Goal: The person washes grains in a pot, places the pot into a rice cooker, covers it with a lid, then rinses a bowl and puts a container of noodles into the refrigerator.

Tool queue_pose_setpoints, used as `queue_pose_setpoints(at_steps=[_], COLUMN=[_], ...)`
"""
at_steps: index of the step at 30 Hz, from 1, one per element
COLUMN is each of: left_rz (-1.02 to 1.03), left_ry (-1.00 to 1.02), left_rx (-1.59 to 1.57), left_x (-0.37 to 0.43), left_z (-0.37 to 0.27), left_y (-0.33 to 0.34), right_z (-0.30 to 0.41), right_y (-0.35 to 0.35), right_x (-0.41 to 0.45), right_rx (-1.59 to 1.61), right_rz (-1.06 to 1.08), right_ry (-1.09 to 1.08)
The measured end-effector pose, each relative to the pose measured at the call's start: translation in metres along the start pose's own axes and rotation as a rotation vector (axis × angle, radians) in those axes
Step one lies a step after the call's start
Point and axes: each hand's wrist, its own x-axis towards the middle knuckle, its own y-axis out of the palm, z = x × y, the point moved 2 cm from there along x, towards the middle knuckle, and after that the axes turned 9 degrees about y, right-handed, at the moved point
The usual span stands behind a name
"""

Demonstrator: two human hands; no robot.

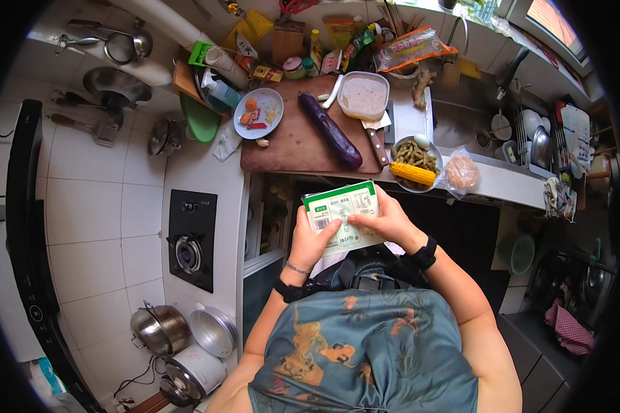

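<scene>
Both hands hold a flat white-and-green food package [344,206] just in front of the counter edge. It bears writing and a barcode. My left hand [311,236] grips its left side, and my right hand [396,219] its right, with both thumbs on the printed face. Beyond it, a long purple eggplant [330,130] lies across a brown cutting board [284,155]. A knife [376,145] rests at the board's right edge. Up behind it is a plastic tub of pale food [362,95], with a white scallion stalk [332,92] alongside.
A plate [273,129] with carrot pieces overlaps the board's left side. Right of the board stand a bowl of edamame [416,155], corn [412,174] and an egg [421,141], then a bagged round bun [461,172]. A gas hob [191,242] is to the left, the sink [460,121] far right.
</scene>
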Motion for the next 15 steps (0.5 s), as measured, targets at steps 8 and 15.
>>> queue_pose_setpoints(at_steps=[8,15], left_rz=[-0.026,-0.034], left_ry=[-0.075,-0.075], left_rx=[0.008,-0.151], left_x=[0.000,-0.001], left_z=[0.007,0.020], left_y=[-0.006,-0.009], right_z=[-0.005,-0.004], right_y=[-0.001,-0.001], right_x=[-0.001,-0.004], right_rx=[-0.016,-0.006], right_rz=[-0.013,0.043], right_ry=[0.062,0.080])
